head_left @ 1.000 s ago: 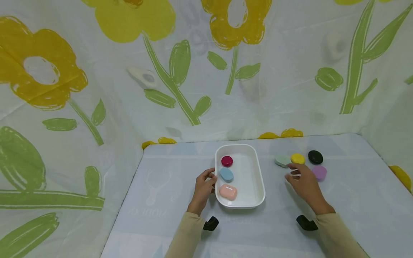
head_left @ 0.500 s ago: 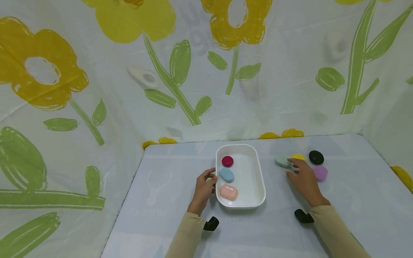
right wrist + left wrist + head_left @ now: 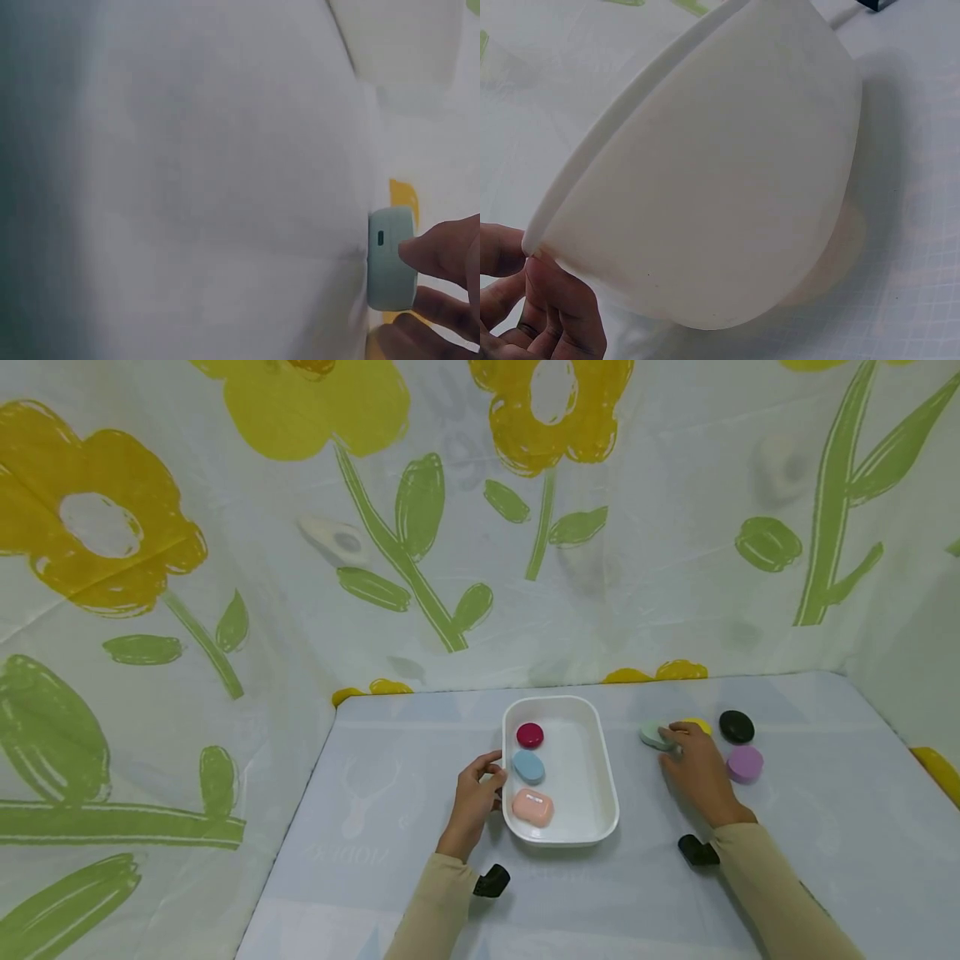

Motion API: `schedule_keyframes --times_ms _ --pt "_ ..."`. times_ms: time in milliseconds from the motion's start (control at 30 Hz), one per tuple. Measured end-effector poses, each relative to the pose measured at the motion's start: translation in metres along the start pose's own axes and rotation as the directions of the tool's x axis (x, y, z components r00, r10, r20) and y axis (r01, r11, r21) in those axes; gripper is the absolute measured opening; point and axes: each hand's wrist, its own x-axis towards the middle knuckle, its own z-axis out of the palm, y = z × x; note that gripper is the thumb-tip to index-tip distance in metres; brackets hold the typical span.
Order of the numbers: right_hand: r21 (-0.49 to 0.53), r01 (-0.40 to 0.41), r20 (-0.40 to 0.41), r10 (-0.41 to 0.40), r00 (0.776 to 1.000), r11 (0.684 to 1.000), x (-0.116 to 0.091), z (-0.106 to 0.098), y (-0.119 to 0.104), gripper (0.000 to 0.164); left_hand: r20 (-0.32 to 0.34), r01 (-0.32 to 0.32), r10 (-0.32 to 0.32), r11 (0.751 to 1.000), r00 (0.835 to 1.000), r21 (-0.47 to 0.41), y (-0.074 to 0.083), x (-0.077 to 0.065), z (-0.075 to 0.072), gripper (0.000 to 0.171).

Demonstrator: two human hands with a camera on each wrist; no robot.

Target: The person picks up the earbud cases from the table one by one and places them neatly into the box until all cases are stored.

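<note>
My left hand [image 3: 472, 797] pinches the left rim of a white tray [image 3: 579, 760], which stands on the table. In the left wrist view, fingers press on both sides of the tray's edge. Inside, along its left side, lie a crimson round case [image 3: 529, 735], a blue oval case [image 3: 528, 767] and a pink case [image 3: 532, 807]. To the tray's right, my right hand [image 3: 701, 772] pinches a pale green earbud case [image 3: 652, 737] between thumb and fingers. The right wrist view shows a small port slot on that earbud case's side; the fingers partly hide its far end.
Beyond the right hand lie a yellow case [image 3: 703, 725], partly covered by the hand, a black oval case [image 3: 737, 727] and a purple round case [image 3: 745, 764]. A flower-printed cloth [image 3: 660, 568] hangs behind the pale table [image 3: 360, 877].
My right hand has moved a little forward and left, its fingers coming onto the pale green earbud case. The left hand and the tray have stayed in place.
</note>
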Motion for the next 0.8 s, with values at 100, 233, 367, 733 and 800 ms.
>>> schedule_keyframes --times_ms 100,233,367,733,800 --pt "-0.016 -0.001 0.002 0.001 1.0 1.0 0.004 0.0 0.0 0.041 0.0 -0.003 0.003 1.0 1.0 0.002 -0.001 0.001 0.0 0.042" --pt "-0.007 -0.013 0.019 0.013 1.0 1.0 0.007 0.0 -0.001 0.039 0.005 -0.002 0.002 1.0 1.0 0.001 -0.001 0.0 0.0 0.041" --pt "0.004 -0.032 0.038 0.032 0.999 0.999 0.009 -0.001 -0.002 0.036 0.009 -0.004 0.004 1.0 1.0 -0.005 0.001 0.0 0.001 0.041" --pt "-0.015 -0.099 0.048 0.1 0.994 0.995 0.015 -0.001 -0.003 0.031 0.015 0.002 -0.001 1.0 1.0 -0.014 0.0 -0.001 0.002 0.041" --pt "-0.016 -0.126 0.054 0.127 0.99 0.992 0.015 0.0 -0.005 0.031 0.017 0.004 -0.004 1.0 1.0 -0.011 -0.001 -0.001 0.002 0.041"
